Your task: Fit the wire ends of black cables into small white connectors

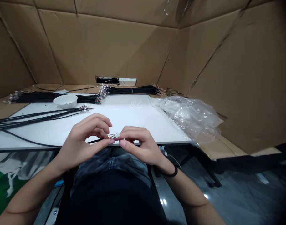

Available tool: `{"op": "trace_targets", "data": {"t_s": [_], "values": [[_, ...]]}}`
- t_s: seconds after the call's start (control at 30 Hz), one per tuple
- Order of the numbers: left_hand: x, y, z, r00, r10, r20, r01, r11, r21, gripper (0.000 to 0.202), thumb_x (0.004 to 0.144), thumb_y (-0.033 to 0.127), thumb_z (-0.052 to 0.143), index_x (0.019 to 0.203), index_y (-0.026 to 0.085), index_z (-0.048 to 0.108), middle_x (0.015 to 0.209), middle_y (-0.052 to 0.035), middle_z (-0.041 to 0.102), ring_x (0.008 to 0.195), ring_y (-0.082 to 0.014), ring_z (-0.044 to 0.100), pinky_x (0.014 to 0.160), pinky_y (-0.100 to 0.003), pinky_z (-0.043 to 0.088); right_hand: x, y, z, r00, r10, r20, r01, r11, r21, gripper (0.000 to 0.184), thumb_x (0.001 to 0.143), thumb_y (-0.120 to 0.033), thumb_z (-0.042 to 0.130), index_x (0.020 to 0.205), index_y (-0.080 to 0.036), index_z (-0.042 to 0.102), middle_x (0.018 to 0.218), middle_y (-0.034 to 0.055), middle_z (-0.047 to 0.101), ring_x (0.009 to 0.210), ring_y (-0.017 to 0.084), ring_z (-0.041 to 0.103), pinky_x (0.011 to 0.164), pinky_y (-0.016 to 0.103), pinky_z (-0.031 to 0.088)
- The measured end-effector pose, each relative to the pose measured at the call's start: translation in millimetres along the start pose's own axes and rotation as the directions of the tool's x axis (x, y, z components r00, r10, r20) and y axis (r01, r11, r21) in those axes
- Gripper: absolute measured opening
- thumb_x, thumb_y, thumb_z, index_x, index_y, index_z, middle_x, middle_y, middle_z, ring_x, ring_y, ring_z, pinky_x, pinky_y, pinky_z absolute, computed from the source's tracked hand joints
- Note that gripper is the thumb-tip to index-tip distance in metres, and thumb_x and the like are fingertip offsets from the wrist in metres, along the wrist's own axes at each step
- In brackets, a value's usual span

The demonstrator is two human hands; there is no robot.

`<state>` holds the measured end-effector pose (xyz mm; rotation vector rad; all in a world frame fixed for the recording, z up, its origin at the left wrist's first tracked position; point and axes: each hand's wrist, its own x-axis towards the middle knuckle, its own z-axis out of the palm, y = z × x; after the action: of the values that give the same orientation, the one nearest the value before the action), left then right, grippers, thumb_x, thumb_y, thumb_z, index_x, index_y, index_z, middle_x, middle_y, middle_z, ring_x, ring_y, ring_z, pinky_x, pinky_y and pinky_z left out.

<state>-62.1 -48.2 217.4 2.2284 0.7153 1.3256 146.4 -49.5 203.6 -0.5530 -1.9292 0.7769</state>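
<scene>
My left hand [86, 134] holds the end of a black cable [96, 141] between thumb and fingers, just above the table's front edge. Thin coloured wires fan out of the cable's sheath and run to a small white connector [117, 135]. At that connector, my right hand [144, 144] has thumb and forefinger pinched together. The fingertips of both hands almost meet there, and how each wire sits in the connector is too small to tell. The rest of the cable trails left across the white tabletop [131, 117].
Several loose black cables [39, 117] lie at the left. Behind them is a thick cable bundle [37, 97] with a white bowl [65, 101] by it. Another tied bundle [133, 90] lies at the back. A clear plastic bag [192, 115] covers the right side. Cardboard walls [110, 47] surround the table.
</scene>
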Motion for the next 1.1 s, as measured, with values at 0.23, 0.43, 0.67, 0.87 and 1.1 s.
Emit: {"op": "trace_targets", "data": {"t_s": [0.23, 0.43, 0.67, 0.87, 1.1], "values": [[2.8, 0.1, -1.6, 0.976, 0.218, 0.027, -0.217, 0.940, 0.262, 0.016, 0.082, 0.007, 0.071, 0.091, 0.021, 0.070, 0.104, -0.0037, 0.061, 0.097, -0.0136, 0.063, 0.073, -0.020, 0.055, -2.8, -2.2, -0.6, 0.999, 0.035, -0.005, -0.035, 0.999, -0.005, 0.012, 0.084, -0.012, 0.059, 0.083, -0.011, 0.071, 0.068, 0.0022, 0.061, 0.055, 0.009, 0.047, 0.050, 0.022, 0.038], [0.7, -1.1, -1.8, 0.973, 0.229, 0.012, -0.222, 0.930, 0.294, 0.018, 0.082, 0.007, 0.070, 0.095, 0.019, 0.071, 0.108, -0.0056, 0.060, 0.081, -0.0116, 0.067, 0.068, -0.023, 0.056, -2.1, -3.1, -1.9, 0.992, 0.127, 0.013, -0.128, 0.990, 0.057, 0.016, 0.083, -0.015, 0.060, 0.085, -0.013, 0.075, 0.067, 0.0013, 0.061, 0.054, 0.008, 0.046, 0.047, 0.020, 0.036], [0.6, 1.6, 1.5, 0.975, 0.220, 0.045, -0.223, 0.924, 0.312, 0.022, 0.082, 0.005, 0.066, 0.100, 0.017, 0.068, 0.112, -0.0075, 0.057, 0.068, -0.0073, 0.064, 0.064, -0.024, 0.053, -3.2, -8.8, 3.6, 0.989, 0.137, -0.048, -0.139, 0.990, -0.029, 0.013, 0.080, -0.016, 0.063, 0.084, -0.012, 0.074, 0.065, 0.0011, 0.062, 0.048, 0.006, 0.042, 0.044, 0.019, 0.035], [1.6, -0.4, 2.0, 0.974, 0.191, 0.125, -0.220, 0.930, 0.295, 0.019, 0.086, 0.007, 0.062, 0.101, 0.018, 0.066, 0.114, -0.0084, 0.056, 0.069, -0.0078, 0.063, 0.064, -0.025, 0.052, -3.1, -6.7, 4.8, 0.994, 0.079, -0.077, -0.086, 0.992, -0.093, 0.010, 0.082, -0.017, 0.065, 0.081, -0.011, 0.073, 0.062, 0.0006, 0.060, 0.049, 0.007, 0.045, 0.045, 0.020, 0.036], [1.9, 0.0, 0.6, 0.969, 0.210, 0.129, -0.241, 0.913, 0.328, 0.017, 0.086, 0.005, 0.062, 0.098, 0.018, 0.064, 0.111, -0.0071, 0.056, 0.072, -0.0079, 0.062, 0.068, -0.023, 0.052, -4.2, -5.1, 7.7, 0.988, -0.093, -0.123, 0.060, 0.967, -0.249, 0.010, 0.084, -0.012, 0.063, 0.081, -0.014, 0.072, 0.059, -0.0019, 0.057, 0.048, 0.007, 0.043, 0.047, 0.020, 0.036]]}}
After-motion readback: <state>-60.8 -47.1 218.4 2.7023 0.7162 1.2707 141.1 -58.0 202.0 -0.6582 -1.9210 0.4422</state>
